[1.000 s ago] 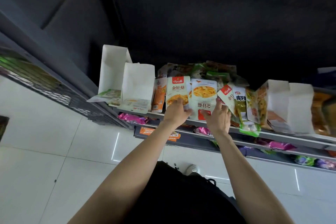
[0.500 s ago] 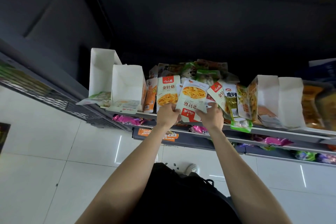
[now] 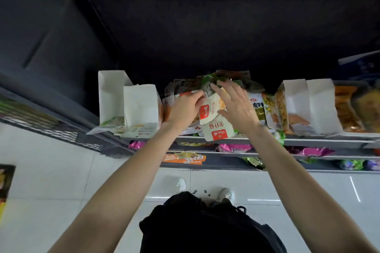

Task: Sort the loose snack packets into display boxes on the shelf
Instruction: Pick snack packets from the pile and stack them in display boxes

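Your left hand (image 3: 186,109) pinches a white packet (image 3: 207,110) in the loose pile (image 3: 218,92) mid-shelf; your right hand (image 3: 236,109) hovers spread over it, holding nothing. Gather matching packets square before lifting. One packet (image 3: 218,131) overhangs the shelf edge (image 3: 308,141), so steady it. The open white boxes (image 3: 141,104) at left offer room.

Head view only: looks steeply down, close on shelf (image 3: 308,141) edge

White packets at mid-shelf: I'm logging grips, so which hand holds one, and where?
The left hand grips a white packet at its left edge; the right hand holds nothing.
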A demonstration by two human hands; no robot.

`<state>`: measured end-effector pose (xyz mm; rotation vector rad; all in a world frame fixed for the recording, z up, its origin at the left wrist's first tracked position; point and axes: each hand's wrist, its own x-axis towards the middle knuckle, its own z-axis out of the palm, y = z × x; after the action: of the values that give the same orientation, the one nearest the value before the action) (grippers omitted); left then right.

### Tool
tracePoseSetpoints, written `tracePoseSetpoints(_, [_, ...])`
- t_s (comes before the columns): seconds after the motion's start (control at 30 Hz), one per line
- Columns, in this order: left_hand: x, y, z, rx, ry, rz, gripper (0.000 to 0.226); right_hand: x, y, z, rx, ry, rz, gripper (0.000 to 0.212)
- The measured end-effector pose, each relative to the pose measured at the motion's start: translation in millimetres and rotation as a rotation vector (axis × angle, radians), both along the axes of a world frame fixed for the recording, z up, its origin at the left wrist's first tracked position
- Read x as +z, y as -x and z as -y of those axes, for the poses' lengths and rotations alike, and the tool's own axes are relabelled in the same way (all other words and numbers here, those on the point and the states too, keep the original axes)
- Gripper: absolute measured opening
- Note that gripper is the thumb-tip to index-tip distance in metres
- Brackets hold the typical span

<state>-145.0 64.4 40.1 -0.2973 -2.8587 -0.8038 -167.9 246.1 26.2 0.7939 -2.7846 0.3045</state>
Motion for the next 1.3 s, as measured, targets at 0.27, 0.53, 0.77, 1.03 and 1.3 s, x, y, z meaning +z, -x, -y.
tracePoseSetpoints(0.27, [40.7,-22.2,45.7,0.045,-0.129,-0.354,0.028,51.9,4.3,21.9,0.028,0.344,-0.111,0.004])
tracePoseSetpoints(0.53, [5.2,-98.4,142.3,0.392,-0.002,0.025,0.031,43.8,-24.9,106.6,-0.132,1.22,0.823,0.022])
tracePoseSetpoints(0.77, [-19.6,-115.6,158.1,0.314,0.297,0.182,0.03,4.1,-25.2,181.6,-0.08,0.892,0.745,0.012])
tracePoseSetpoints(1.03, [-32.4,-112.6,173.3,0.272,0.302,0.052,0.016,-33.2,-20.1,196.4,0.195,0.308,0.438,0.006])
tracePoseSetpoints(1.3, [-36.2,-114.2,174.0,0.294,0.291,0.014,0.023,-40.3,-19.9,176.2,0.246,0.039,0.529,0.025])
